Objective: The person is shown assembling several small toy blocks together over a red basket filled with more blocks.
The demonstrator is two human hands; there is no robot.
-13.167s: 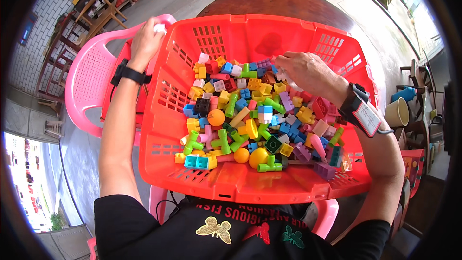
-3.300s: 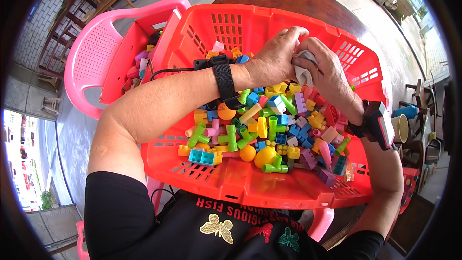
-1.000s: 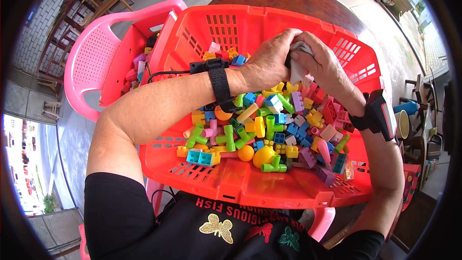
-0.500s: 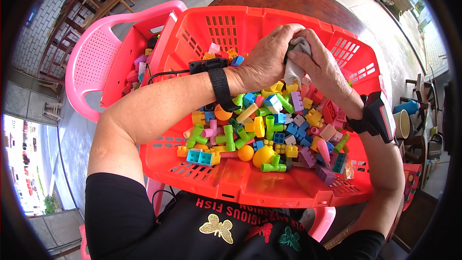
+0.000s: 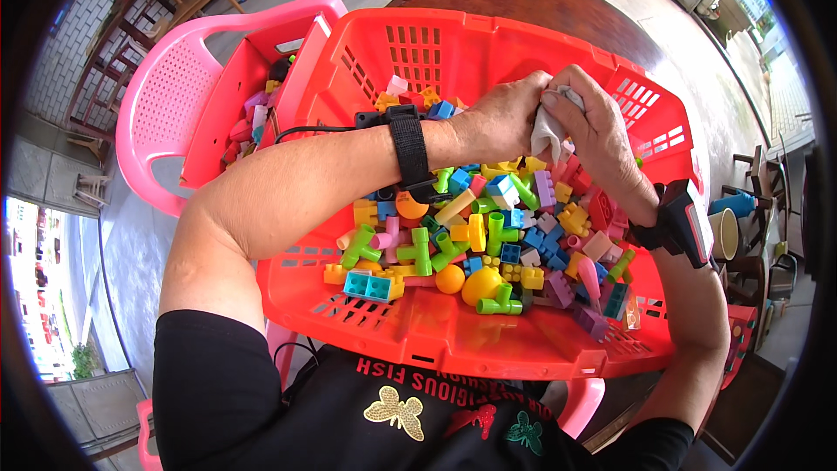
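Blocks: a big heap of bright toy blocks lies just under both hands, inside the red basket.
Left hand: the left hand is closed on a white cloth.
Right hand: the right hand grips the same cloth; whether a block is wrapped inside is hidden.
How far: it looks like wiping, with most blocks left to do.
Far side: past the left hand, a pink chair holds more blocks.

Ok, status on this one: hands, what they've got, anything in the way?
Left hand and right hand both closed on white cloth. Over red basket of toy blocks. Nothing obstructing.
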